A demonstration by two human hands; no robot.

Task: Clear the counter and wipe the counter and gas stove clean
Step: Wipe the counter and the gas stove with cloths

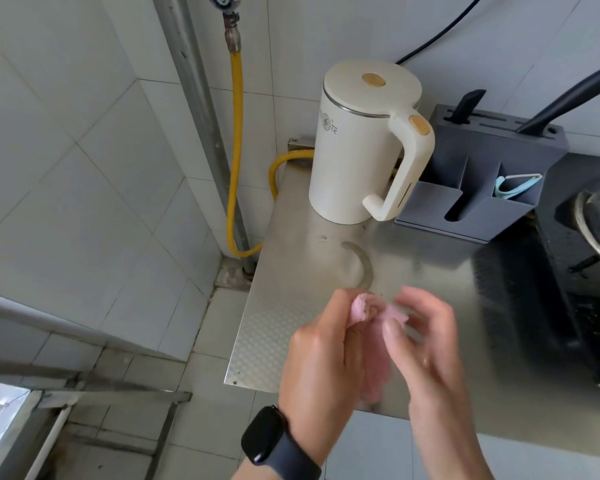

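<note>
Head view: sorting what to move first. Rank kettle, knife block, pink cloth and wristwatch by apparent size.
1. Kettle
2. Knife block, close to the kettle, partly hidden behind it
3. Pink cloth, bunched in both hands, unsure
4. Wristwatch, nearest camera

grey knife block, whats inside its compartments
The grey knife block holds two black-handled knives in its top slots, and a light blue peeler in the front right compartment. The blades are hidden inside, and the other front compartments look empty as far as visible.

The left hand [321, 355] and right hand [426, 344] are bare. A black smartwatch [267, 436] with a rectangular glossy face and dark strap sits on the left wrist.
</note>
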